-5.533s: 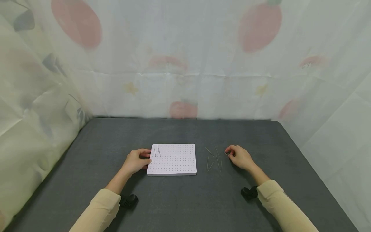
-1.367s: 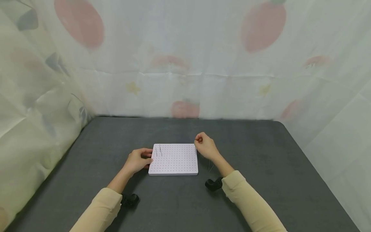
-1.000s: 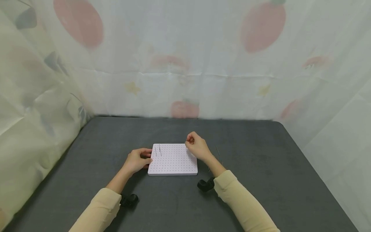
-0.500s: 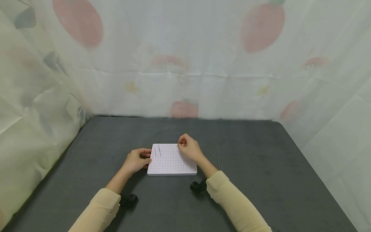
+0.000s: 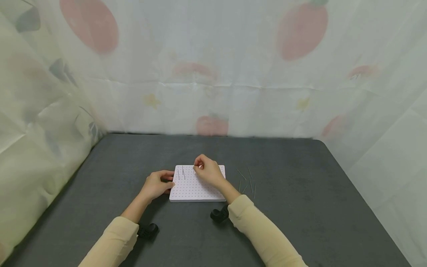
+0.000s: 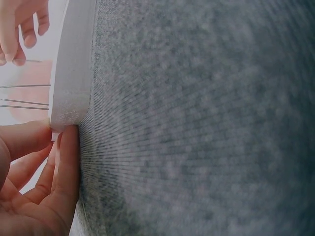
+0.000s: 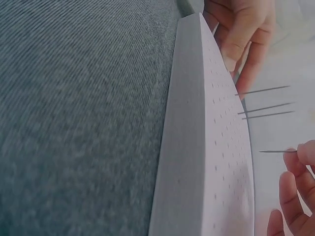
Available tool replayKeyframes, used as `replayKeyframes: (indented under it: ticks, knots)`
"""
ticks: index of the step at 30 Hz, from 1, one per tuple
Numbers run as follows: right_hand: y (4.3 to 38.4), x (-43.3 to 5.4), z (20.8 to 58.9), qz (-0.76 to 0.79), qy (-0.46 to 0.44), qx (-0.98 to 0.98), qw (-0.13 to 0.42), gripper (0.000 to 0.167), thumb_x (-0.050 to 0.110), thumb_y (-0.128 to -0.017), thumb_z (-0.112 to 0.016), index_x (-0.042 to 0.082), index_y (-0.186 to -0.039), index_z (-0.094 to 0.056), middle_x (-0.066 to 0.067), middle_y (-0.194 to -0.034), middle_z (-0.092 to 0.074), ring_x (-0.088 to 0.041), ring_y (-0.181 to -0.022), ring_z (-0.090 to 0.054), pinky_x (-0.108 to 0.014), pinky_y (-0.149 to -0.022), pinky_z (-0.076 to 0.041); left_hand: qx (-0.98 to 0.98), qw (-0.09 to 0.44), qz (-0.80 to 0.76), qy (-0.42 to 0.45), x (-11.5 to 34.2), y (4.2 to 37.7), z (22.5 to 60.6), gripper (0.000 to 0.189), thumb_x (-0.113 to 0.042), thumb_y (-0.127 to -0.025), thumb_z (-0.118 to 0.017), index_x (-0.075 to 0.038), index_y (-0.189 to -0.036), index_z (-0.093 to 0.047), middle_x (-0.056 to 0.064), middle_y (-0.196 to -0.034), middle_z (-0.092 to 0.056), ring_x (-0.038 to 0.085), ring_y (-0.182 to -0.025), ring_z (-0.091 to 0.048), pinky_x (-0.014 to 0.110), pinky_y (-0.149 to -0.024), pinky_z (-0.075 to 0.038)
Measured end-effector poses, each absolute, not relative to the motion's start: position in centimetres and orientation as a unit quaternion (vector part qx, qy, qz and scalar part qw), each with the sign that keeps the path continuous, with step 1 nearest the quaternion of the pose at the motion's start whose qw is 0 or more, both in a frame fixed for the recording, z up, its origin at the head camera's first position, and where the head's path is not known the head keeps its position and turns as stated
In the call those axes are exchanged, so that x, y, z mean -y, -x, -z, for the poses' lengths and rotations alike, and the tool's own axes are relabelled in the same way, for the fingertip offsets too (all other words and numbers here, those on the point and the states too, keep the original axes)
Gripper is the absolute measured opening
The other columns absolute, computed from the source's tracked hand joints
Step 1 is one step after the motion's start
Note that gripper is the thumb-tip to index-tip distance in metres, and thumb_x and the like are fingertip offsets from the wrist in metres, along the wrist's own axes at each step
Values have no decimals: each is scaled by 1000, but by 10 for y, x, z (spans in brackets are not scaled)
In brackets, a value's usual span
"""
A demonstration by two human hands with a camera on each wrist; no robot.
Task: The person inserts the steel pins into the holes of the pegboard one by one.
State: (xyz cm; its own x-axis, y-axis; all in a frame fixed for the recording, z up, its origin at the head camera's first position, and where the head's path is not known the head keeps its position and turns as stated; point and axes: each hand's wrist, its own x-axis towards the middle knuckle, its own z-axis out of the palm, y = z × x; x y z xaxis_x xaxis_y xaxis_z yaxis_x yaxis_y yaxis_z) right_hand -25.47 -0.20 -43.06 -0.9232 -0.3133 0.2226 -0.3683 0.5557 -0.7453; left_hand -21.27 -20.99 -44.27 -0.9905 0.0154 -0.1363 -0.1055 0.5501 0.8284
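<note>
A white perforated board (image 5: 200, 191) lies flat on the table, its face covered in rows of small holes. My left hand (image 5: 156, 185) grips its left edge, thumb on top and fingers against the side, as the left wrist view shows. Between thumb and index finger my right hand (image 5: 210, 172) pinches a thin metal needle (image 7: 276, 151). That needle points down, its tip above the far part of the board in the right wrist view. Three similar needles (image 7: 266, 108) stand upright in holes near the board's far left corner.
Several loose needles (image 5: 251, 185) lie scattered on the dark grey table (image 5: 293, 222), right of the board. A light printed curtain (image 5: 253, 111) hangs behind the table and along both sides. A black device sits at each wrist.
My right hand took a needle from the loose ones on the right and has carried it leftward over the board's far part. My left hand keeps its hold on the board.
</note>
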Motion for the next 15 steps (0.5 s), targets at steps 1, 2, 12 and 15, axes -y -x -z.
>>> replayKeyframes:
  ticks: [1, 2, 12, 15]
  knots:
    - [255, 3, 430, -428, -195, 882, 32, 5, 13, -85, -60, 15, -90, -57, 5, -84, -61, -7, -72, -51, -19, -63, -41, -879, 64, -473, 26, 210, 213, 443, 44, -5, -82, -65, -1, -124, -55, 17, -108, -60, 17, -79, -63, 31, -63, -57]
    - [255, 4, 430, -427, -196, 882, 32, 6, 13, -85, -60, 15, -90, -57, 5, -84, -62, -7, -72, -51, -20, -63, -41, -879, 64, -472, 27, 210, 213, 443, 44, -5, -82, -65, -1, -124, -55, 17, -108, -60, 17, -79, -63, 31, -63, -57]
    - [259, 13, 432, -395, -215, 892, 46, 6, 14, -86, -61, 17, -88, -57, 6, -83, -62, -8, -72, -52, -19, -63, -42, -876, 68, -476, 28, 208, 213, 441, 44, -5, -82, -65, 0, -124, -55, 18, -108, -60, 18, -79, -64, 31, -63, -57]
    - [260, 16, 433, -383, -219, 896, 45, 5, 14, -86, -61, 17, -89, -58, 6, -83, -63, -8, -73, -54, -19, -64, -43, -875, 70, -478, 27, 208, 213, 441, 44, -5, -81, -65, 1, -124, -54, 19, -108, -60, 18, -80, -64, 31, -63, -57]
